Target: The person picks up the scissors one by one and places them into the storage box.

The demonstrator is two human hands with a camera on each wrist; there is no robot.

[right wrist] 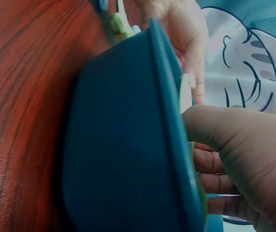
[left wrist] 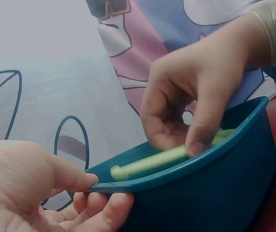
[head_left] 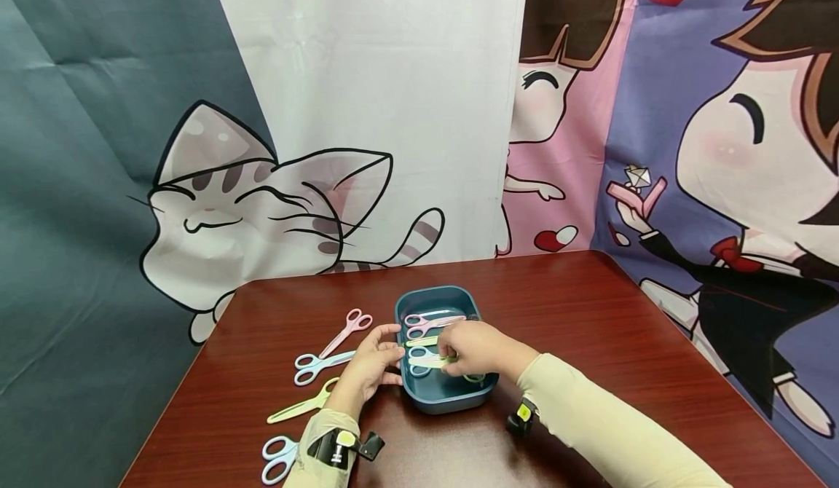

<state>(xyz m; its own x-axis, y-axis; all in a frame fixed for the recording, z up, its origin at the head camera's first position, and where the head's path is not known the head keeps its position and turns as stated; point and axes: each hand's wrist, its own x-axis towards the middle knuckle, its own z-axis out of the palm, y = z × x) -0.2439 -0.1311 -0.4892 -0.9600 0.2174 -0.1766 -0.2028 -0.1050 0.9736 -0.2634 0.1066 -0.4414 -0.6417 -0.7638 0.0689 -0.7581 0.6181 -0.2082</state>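
A dark teal plastic bin (head_left: 446, 405) stands on the table with several scissors inside. My left hand (head_left: 370, 368) grips its left rim, thumb over the edge and fingers against the outer wall, as the left wrist view shows. Inside the bin, my right hand (head_left: 477, 348) pinches a pair of light green scissors (left wrist: 150, 164) by the handle end, blade pointing left. Beneath and beyond it lie pink scissors (head_left: 427, 324), another green pair (head_left: 422, 341) and blue scissors (head_left: 419, 353). My right fingers partly hide the bin's contents.
Left of the bin, on the reddish-brown table (head_left: 557, 298), lie pink scissors (head_left: 336, 339), blue scissors (head_left: 319, 363) and green scissors (head_left: 304, 406). Another blue-handled pair (head_left: 282, 456) is partly hidden by my left forearm. A printed cartoon cloth (head_left: 406, 73) hangs behind the table.
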